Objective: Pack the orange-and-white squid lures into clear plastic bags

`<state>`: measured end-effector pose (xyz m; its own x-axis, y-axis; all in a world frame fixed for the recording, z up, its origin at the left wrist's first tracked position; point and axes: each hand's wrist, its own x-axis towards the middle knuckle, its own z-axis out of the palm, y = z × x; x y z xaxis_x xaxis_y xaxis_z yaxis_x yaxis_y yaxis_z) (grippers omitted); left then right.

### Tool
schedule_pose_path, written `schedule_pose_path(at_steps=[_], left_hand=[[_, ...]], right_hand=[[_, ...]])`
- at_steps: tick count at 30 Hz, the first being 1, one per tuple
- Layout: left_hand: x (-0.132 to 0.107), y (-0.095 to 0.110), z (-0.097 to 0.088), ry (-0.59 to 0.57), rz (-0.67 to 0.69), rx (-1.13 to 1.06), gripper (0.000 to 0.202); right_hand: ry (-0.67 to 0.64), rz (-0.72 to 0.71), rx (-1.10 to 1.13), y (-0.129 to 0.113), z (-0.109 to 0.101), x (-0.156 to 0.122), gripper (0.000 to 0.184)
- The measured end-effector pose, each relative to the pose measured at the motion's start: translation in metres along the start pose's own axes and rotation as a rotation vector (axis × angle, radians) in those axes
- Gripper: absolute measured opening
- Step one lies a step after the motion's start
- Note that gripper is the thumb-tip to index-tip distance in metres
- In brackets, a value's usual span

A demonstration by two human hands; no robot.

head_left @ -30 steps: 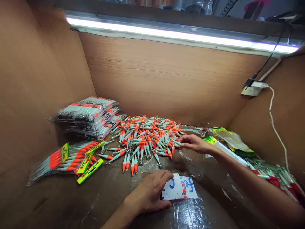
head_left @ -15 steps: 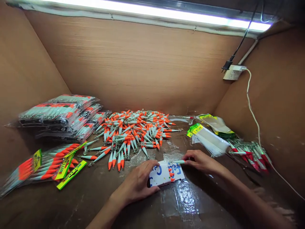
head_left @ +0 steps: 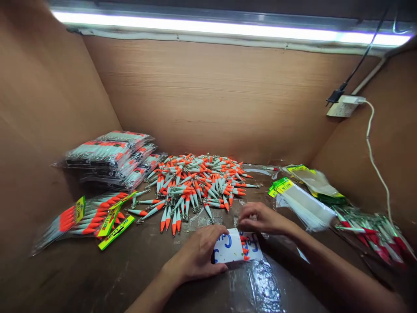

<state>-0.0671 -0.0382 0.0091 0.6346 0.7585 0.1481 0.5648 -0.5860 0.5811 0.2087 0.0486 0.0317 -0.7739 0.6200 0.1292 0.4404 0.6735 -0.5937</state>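
Grips the white holder with the left hand, on the near part of the tabletop, with thumb near and fingers far. Curls the right hand at its far edge, with fingers bent in; cannot tell if gripping anything. Shows orange tips across the holder. Has a lure pile beyond, shiny packs far left, and clear bags at the right.
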Motion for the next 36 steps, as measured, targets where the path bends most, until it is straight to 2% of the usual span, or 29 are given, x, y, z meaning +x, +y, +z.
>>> schedule_pose_path(at_steps=[3, 6, 9, 12, 15, 19, 22, 28, 32, 36], left_hand=[[0.000, 0.001, -0.002, -0.005, 0.018, 0.003, 0.075], [0.000, 0.001, -0.003, -0.005, 0.019, 0.009, 0.074], [-0.001, 0.002, -0.003, -0.002, 0.014, 0.022, 0.073], [-0.002, 0.002, -0.003, 0.004, 0.011, 0.035, 0.072], [-0.002, 0.002, -0.004, 0.006, 0.020, 0.035, 0.073], [-0.004, 0.004, -0.004, -0.007, 0.046, 0.024, 0.073], [-0.004, 0.006, -0.004, -0.009, 0.050, 0.022, 0.073], [-0.005, 0.004, -0.003, -0.006, 0.062, 0.028, 0.074], [-0.005, 0.004, -0.003, 0.005, 0.053, 0.021, 0.073], [-0.006, 0.005, -0.003, 0.004, 0.048, 0.013, 0.073]], right_hand=[[0.138, 0.206, -0.171, 0.001, -0.021, 0.045, 0.023], [0.194, 0.399, -0.364, 0.003, -0.033, 0.103, 0.026], [0.179, 0.498, -0.429, 0.007, -0.039, 0.153, 0.032], [0.099, 0.576, -0.455, 0.009, -0.041, 0.179, 0.032], [0.023, 0.603, -0.449, 0.012, -0.042, 0.183, 0.029], [-0.054, 0.599, -0.428, 0.012, -0.038, 0.173, 0.033], [-0.065, 0.614, -0.450, 0.009, -0.032, 0.169, 0.032], [-0.067, 0.658, -0.478, -0.008, -0.028, 0.181, 0.016], [-0.028, 0.616, -0.356, -0.012, -0.045, 0.173, 0.007], [0.000, 0.527, -0.098, -0.007, -0.070, 0.126, 0.018]])
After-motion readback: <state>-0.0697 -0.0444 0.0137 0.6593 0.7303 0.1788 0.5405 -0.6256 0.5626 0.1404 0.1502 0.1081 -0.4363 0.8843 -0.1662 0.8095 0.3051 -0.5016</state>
